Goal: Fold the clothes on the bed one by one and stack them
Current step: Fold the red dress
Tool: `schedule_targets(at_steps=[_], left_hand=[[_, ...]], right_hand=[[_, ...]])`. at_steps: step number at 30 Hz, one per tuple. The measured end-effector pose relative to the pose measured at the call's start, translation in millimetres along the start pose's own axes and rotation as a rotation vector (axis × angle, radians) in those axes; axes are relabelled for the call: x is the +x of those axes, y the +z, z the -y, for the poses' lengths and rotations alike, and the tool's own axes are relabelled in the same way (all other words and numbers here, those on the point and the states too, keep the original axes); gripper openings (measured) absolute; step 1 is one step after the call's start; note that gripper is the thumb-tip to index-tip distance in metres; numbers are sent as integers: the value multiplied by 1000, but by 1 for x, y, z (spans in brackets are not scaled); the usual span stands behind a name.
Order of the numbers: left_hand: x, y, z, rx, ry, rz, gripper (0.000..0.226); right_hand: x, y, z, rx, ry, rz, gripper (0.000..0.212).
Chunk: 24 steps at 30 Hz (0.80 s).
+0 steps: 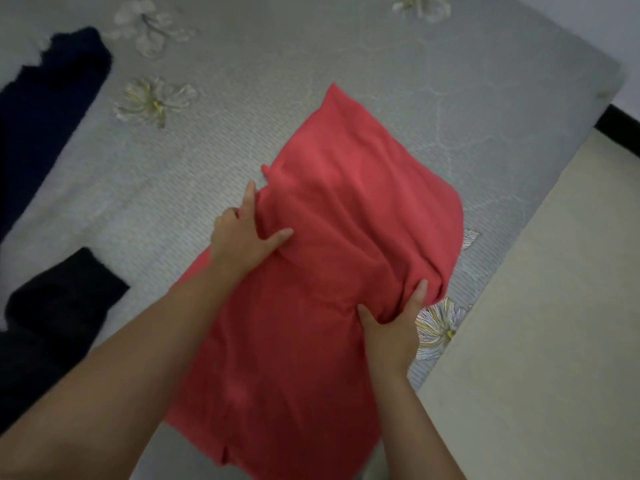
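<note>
A: Nearest first. What lies at 6 o'clock?

B: Lower part of the red garment [298, 341], spread flat on the bed [346, 46], hem end toward the viewer, a small slit at its bottom edge. Both forearms reach in over it

A: Right hand?

B: Right hand [391, 332] at about 4 o'clock of the frame, on the garment's right edge. Thumb on top, fingers curled under a bunched fold of red cloth; it grips that fold. A printed flower [438, 323] on the sheet shows just beside the hand

A: Left hand?

B: Left hand [242, 233] near centre, on the garment's left edge. Thumb pressed over the cloth, fingers tucked behind the fold, so it holds the fabric. The upper part of the garment is lifted and rumpled between the two hands

A: Farther out?

B: Black garment [59, 306] at 9 o'clock, well apart from the red one. Dark navy garment [48, 105] at 10 o'clock. Pale floor [554, 306] at 3 o'clock beyond the bed's edge
</note>
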<state>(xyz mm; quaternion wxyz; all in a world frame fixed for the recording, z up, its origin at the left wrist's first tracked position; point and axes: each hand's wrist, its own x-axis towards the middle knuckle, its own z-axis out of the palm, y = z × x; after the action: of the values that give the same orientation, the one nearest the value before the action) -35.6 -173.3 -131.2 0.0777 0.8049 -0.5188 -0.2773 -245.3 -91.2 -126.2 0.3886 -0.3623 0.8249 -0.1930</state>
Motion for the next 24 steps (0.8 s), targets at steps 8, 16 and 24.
schedule_targets(at_steps=[8, 16, 24], left_hand=[[-6, 8, -16, -524, 9, -53, 86], [14, -137, -65, -675, 179, -328, 80], [-35, -219, -90, -822, 287, -508, 80]], right_hand=[[7, -27, 20, 334, -68, 18, 111], [45, -90, 166, 356, -476, 74, 110], [3, -152, 245, 282, -836, -4, 106]])
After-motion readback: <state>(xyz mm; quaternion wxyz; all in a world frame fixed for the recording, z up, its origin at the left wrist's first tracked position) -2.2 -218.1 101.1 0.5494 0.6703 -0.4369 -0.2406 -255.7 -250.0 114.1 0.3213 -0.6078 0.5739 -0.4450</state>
